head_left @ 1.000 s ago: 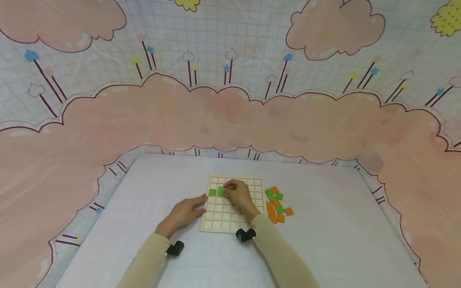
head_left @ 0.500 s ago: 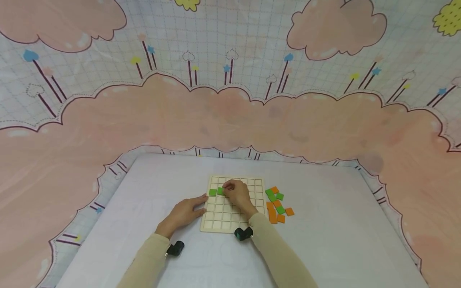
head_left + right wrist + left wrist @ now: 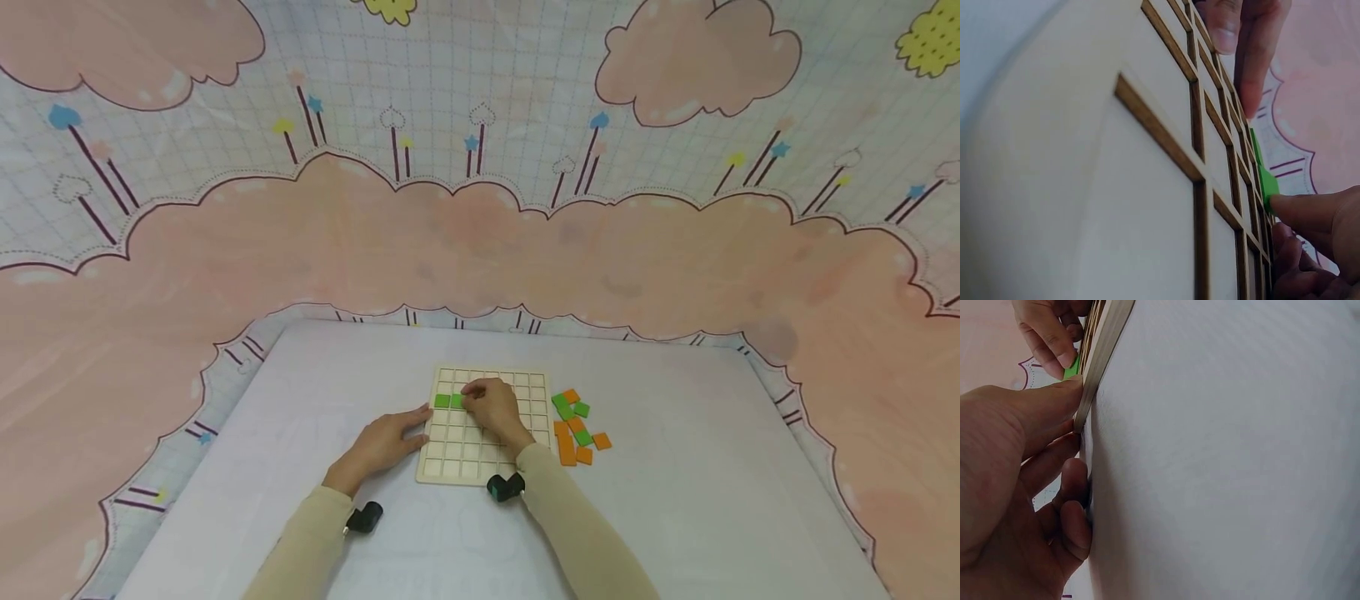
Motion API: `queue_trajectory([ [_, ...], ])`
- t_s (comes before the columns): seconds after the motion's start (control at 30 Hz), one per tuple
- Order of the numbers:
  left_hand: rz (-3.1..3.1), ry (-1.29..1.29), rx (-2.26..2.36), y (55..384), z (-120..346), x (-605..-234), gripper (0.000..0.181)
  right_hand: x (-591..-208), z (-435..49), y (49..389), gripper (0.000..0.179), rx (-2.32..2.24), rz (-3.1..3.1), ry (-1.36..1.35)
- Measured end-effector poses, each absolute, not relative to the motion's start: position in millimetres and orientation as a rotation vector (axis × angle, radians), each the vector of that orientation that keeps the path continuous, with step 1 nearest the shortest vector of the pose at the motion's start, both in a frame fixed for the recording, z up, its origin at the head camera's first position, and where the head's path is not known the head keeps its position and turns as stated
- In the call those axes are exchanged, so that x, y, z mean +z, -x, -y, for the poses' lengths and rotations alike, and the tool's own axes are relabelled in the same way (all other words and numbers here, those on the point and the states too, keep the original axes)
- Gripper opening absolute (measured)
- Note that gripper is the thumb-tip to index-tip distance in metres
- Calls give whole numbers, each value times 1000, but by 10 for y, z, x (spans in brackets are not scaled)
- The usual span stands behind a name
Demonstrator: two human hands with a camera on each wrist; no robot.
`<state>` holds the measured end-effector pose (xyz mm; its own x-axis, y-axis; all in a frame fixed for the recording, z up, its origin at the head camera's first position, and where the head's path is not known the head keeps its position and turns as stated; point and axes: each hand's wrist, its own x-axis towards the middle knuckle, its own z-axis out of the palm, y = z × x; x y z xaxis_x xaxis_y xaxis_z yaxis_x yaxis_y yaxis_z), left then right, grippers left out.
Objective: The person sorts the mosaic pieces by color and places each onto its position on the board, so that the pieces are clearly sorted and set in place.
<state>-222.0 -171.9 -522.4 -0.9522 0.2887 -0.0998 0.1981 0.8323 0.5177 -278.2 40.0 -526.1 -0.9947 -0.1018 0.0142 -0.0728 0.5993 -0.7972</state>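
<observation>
A pale wooden grid board (image 3: pixel 453 467) lies on the white table, its square cells divided by raised strips. One green square tile (image 3: pixel 442 401) sits in a cell at the left of an upper row. Beside it, my right hand (image 3: pixel 495 412) pinches a second green tile (image 3: pixel 457 402) with thumb and fingertips; the right wrist view has the thumb against this tile (image 3: pixel 1267 184), which stands a little proud of the grid. My left hand (image 3: pixel 381 442) rests at the board's left edge, its index fingertip and thumb touching it well apart.
Loose orange tiles (image 3: pixel 567 450) and green tiles (image 3: pixel 582 409) lie scattered and partly overlapping just right of the board. Each wrist carries a small black camera (image 3: pixel 365 517). Behind the table hangs a cloth (image 3: pixel 480 250) printed with clouds.
The second green tile has shifted slightly left and toward the person, up to the first tile's row, with my right hand following. The left hand stays where it was.
</observation>
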Motion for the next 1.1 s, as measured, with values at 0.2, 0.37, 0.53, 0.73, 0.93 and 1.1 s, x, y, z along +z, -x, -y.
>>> queue_trajectory([
  [0.2,-2837,-383,771,2216,1723,-5227,52,-5247,-421,2774,13,-1377,-2739,175],
  [0.37,-2837,-396,771,2216,1720,-5220,51,-5224,-459,2762,17,-1445,-2665,226],
  [0.53,-2830,-377,781,2218,1720,-5210,52,-5177,-478,2731,20,-1518,-2611,240],
  [0.73,-2839,-391,763,2213,1743,-5227,52,-5043,-466,2637,26,-1546,-2634,282],
  [0.93,-2840,-395,781,2217,1746,-5234,51,-4872,-469,2545,22,-1561,-2655,346],
  [1.1,-2845,-411,781,2215,1743,-5218,51,-4755,-509,2472,23,-1562,-2661,381],
])
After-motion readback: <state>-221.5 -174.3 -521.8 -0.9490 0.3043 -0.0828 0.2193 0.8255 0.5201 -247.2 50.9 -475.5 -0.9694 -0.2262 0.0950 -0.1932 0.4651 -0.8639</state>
